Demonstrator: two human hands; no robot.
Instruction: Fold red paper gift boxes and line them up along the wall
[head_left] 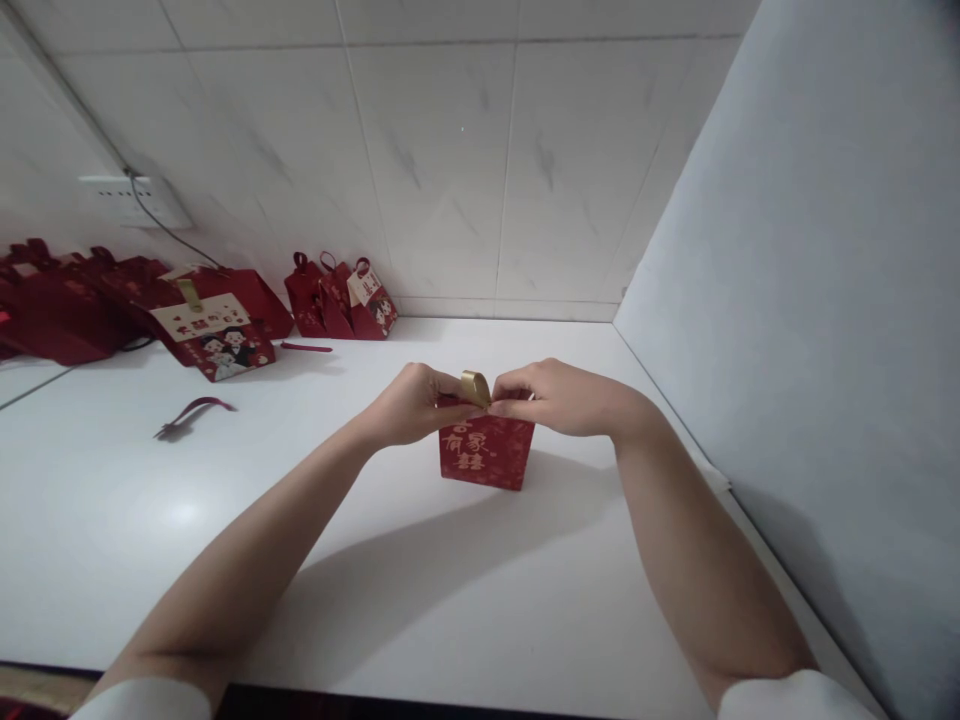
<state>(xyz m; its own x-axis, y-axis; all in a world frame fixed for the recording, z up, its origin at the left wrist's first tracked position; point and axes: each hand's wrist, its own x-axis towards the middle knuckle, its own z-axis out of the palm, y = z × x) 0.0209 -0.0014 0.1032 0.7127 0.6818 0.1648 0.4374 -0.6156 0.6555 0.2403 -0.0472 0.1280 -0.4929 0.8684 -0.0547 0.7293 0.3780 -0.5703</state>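
A small red gift box point(486, 455) with gold Chinese characters stands upright on the white table point(480, 580). From its top rises a gold ribbon loop point(475, 386). My left hand point(417, 404) pinches the box's top edge just left of the loop. On the other side, my right hand point(564, 398) is closed on the same edge, its fingertips nearly meeting the left ones at the loop's base. The fingers cover most of the top edge, and the far side of the box is hidden.
Several red gift boxes point(64, 305) crowd the back left, one with a cartoon couple point(229, 345). More small boxes point(341, 300) lean by the tiled wall point(435, 150). Loose dark red ribbon strips point(196, 408) lie at left. A white panel point(810, 300) borders the right.
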